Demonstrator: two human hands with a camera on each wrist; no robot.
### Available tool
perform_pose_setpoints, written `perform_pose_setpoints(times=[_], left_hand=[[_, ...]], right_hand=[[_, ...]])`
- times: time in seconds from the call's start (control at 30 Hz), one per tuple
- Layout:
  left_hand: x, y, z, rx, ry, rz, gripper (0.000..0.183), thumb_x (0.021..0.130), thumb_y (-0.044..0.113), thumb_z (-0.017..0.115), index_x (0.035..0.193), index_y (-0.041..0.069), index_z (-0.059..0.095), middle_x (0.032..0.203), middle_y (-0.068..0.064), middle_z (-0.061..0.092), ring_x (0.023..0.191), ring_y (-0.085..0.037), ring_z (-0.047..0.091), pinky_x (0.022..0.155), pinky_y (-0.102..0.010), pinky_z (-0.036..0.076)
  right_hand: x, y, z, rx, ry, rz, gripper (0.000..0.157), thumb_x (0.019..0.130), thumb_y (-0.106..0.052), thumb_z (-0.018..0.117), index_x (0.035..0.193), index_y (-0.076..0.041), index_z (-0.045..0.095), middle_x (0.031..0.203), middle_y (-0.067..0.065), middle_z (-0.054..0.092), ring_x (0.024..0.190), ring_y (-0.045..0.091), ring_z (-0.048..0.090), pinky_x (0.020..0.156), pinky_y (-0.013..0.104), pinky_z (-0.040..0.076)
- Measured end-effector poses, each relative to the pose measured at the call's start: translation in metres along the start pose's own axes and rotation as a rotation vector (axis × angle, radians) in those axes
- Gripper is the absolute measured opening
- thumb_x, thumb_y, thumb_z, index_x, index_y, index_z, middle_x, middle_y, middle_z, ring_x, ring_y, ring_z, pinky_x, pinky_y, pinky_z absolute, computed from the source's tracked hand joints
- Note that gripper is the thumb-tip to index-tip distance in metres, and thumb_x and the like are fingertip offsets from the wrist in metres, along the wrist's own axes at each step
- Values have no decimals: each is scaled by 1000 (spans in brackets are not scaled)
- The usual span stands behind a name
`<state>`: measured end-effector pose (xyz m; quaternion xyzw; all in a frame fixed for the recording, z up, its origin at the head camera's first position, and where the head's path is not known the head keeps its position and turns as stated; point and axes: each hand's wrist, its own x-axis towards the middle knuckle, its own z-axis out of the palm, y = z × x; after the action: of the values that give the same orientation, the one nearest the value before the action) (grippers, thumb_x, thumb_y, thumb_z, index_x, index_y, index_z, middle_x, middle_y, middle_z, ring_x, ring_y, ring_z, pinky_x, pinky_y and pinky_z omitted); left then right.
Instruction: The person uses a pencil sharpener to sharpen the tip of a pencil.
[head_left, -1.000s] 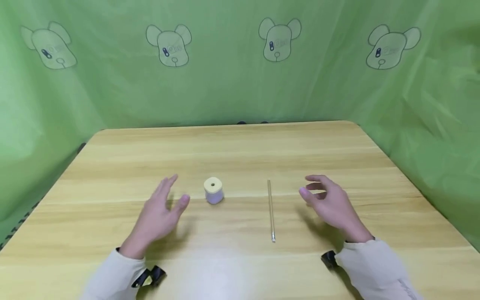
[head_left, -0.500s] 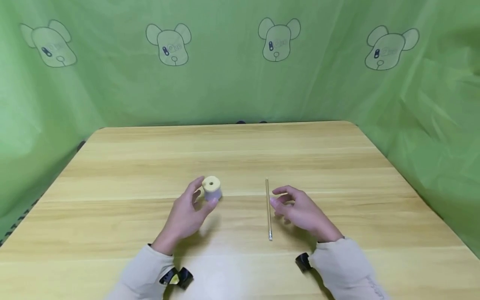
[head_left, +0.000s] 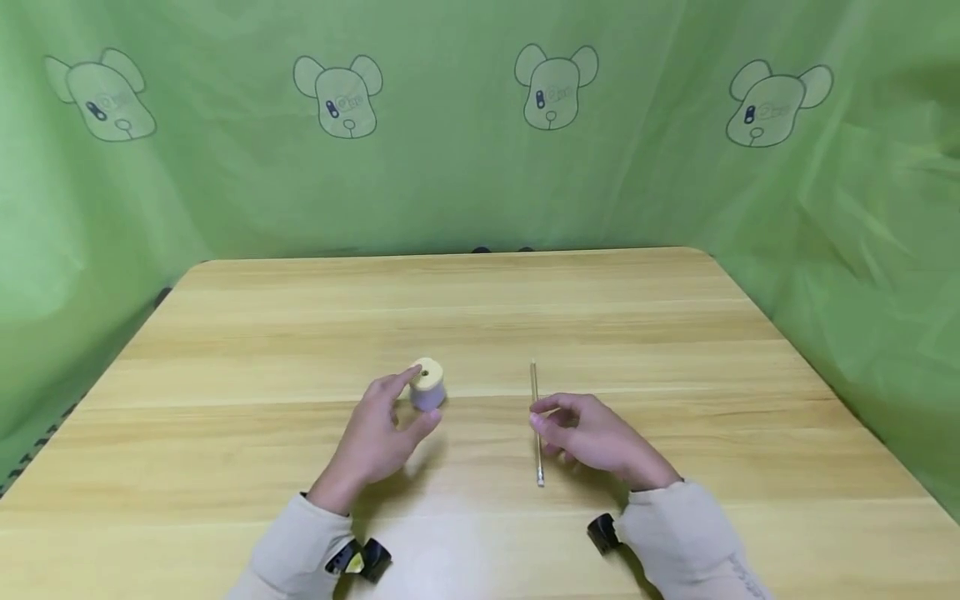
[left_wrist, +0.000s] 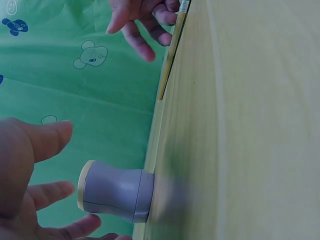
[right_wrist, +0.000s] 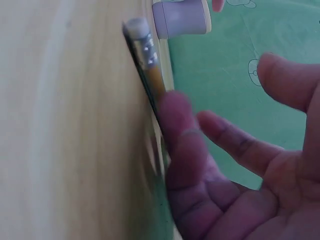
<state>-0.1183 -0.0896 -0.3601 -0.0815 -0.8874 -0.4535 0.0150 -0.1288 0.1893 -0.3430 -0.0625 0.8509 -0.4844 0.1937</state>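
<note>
A lavender pencil sharpener (head_left: 428, 396) with a cream top and a small hole stands upright on the table. Around its near left side, my left hand (head_left: 375, 442) has its fingers spread; in the left wrist view a gap separates thumb and fingers from the sharpener (left_wrist: 117, 191). To the right lies a wooden pencil (head_left: 534, 382), its eraser end towards me. My right hand (head_left: 592, 433) hovers at its middle, loosely bent fingers overlapping it. The right wrist view has the thumb well apart from the fingers, with fingertips right beside the pencil (right_wrist: 156, 80).
The wood-grain table (head_left: 480, 308) has rounded far corners. Behind and beside it hangs a green curtain (head_left: 450, 183) with printed bear heads. Black cameras sit at both sleeve cuffs.
Both hands have moved inward, the left to the sharpener and the right to the pencil. Over the last half second the right hand has lowered and shifted slightly left. Sharpener and pencil stay put.
</note>
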Motion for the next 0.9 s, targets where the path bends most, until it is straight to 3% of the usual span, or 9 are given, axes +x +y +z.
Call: perform_pose_setpoints(times=[0.17, 0.37, 0.43, 0.67, 0.9], left_hand=[[-1, -1, -1, 27, -7, 17, 56, 91, 29, 69, 139, 8, 50, 147, -24, 36, 112, -41, 54, 90, -53, 48], [1, -1, -5, 49, 70, 27, 40, 88, 28, 73, 118, 3, 64, 148, -23, 38, 126, -45, 45, 103, -55, 38], [1, -1, -7, 43, 93, 5, 35, 87, 28, 74, 111, 3, 67, 145, -22, 42, 125, -45, 47, 104, -55, 37], [2, -2, -8, 57, 98, -40, 48, 84, 33, 77, 120, 3, 63, 139, -19, 51, 112, -43, 58, 96, -52, 46], [0, -1, -9, 72, 76, -33, 33, 83, 26, 79, 103, 9, 60, 137, -19, 53, 111, -42, 59, 94, -51, 47]], right_hand=[[0, 1, -1, -40, -63, -23, 49, 97, -33, 60, 130, 1, 54, 99, 9, 62, 78, 21, 62, 68, 36, 53], [1, 3, -3, -118, -78, -41, 50, 96, -33, 61, 130, 3, 55, 92, 7, 63, 72, 20, 60, 66, 35, 51], [1, 3, -3, -123, -73, -26, 49, 96, -33, 62, 130, 2, 56, 90, 7, 62, 71, 20, 60, 66, 35, 51], [0, 3, -4, -137, -53, -4, 44, 95, -33, 63, 124, 0, 60, 86, 7, 61, 70, 21, 60, 64, 35, 50], [-1, 6, -10, -152, -66, -21, 29, 92, -27, 67, 104, 0, 65, 81, 7, 60, 67, 20, 58, 62, 33, 51]])
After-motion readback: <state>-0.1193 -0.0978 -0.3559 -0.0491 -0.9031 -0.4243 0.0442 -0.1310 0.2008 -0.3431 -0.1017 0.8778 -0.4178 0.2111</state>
